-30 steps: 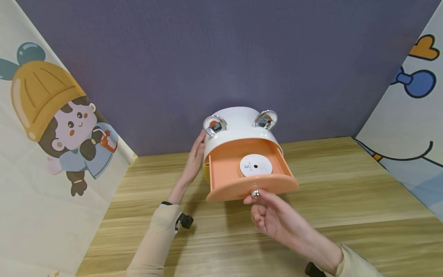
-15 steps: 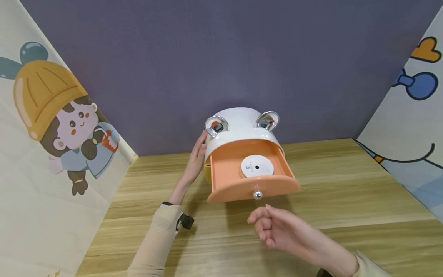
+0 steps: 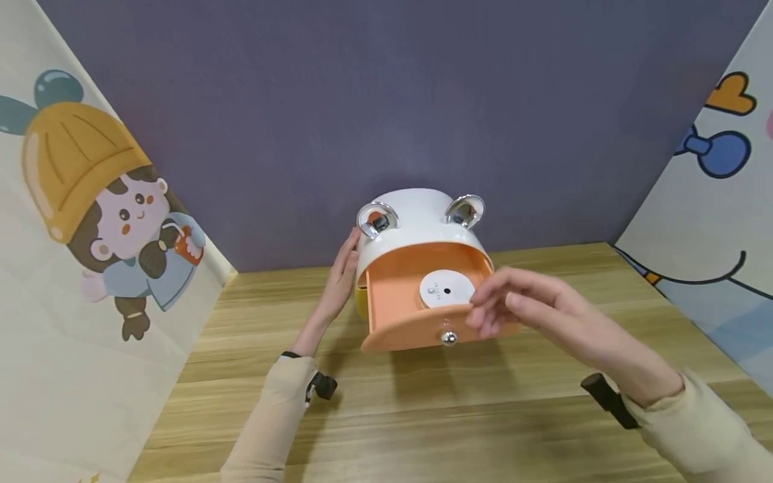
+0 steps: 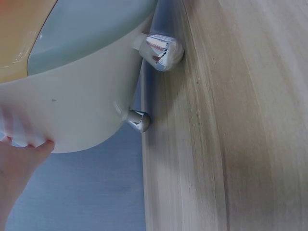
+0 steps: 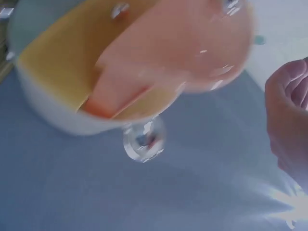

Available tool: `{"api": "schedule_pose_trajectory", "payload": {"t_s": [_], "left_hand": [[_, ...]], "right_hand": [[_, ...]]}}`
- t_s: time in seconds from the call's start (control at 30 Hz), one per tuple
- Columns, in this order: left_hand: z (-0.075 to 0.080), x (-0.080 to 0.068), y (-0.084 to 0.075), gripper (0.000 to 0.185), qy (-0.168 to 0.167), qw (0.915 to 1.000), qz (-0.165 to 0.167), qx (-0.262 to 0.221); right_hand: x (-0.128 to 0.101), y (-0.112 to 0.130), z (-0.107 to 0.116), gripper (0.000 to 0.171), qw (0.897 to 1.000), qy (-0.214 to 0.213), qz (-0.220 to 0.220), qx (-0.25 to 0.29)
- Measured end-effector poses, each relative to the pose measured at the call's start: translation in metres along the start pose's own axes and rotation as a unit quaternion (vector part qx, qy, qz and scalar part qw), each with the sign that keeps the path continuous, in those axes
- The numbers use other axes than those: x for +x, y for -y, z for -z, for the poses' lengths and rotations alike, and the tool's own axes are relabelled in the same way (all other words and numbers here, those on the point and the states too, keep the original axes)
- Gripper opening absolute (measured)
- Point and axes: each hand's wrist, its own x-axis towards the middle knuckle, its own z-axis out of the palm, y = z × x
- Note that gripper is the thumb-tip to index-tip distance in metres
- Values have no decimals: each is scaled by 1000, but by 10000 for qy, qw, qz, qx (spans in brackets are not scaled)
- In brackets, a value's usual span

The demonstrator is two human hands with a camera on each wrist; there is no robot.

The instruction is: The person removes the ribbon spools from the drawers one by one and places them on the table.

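Observation:
A white animal-shaped storage box (image 3: 417,216) with two silver ears stands against the back wall, its orange drawer (image 3: 389,295) pulled out. Inside the drawer lies a white round disc (image 3: 436,287) with small print and a dark centre hole. My left hand (image 3: 339,282) rests along the box's left side, its fingertips (image 4: 47,146) on the pale wall in the left wrist view. Over the drawer's front right corner hovers my right hand (image 3: 537,302), fingers loosely bent, holding nothing. A silver ball knob (image 3: 449,338) on the drawer front is uncovered.
The box sits on silver feet (image 4: 161,52) on a wood-grain table (image 3: 386,429). Behind it rises a grey-purple wall (image 3: 410,100). White panels with cartoon prints flank the table, the left panel (image 3: 66,376) showing a figure in a yellow hat.
My right hand has let go of the drawer knob, drawn back, then risen to the drawer's front right corner. The left hand and box stay put.

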Motion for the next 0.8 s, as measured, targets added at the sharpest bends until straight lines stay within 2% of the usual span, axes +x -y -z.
{"api": "schedule_pose_trajectory", "payload": {"t_s": [0.13,0.37,0.5,0.7,0.8], "left_hand": [[-1,0,2,52,26,10000,28,-8],[-2,-2,2,51,-50,9999,-55,89],[-3,-2,0,52,-26,9999,-74,96],[-3,-2,0,52,-20,9999,-97,77],[-2,-1,0,51,-53,9999,-133,95]], "right_hand": [[15,-4,20,28,9917,-227,-462,-1175],[38,-24,34,28,9674,-231,-948,-2336],[46,-32,35,34,9500,2,-859,-3001],[53,-38,36,48,9163,260,-555,-3958],[57,-40,38,55,9073,463,-638,-4130]]}}
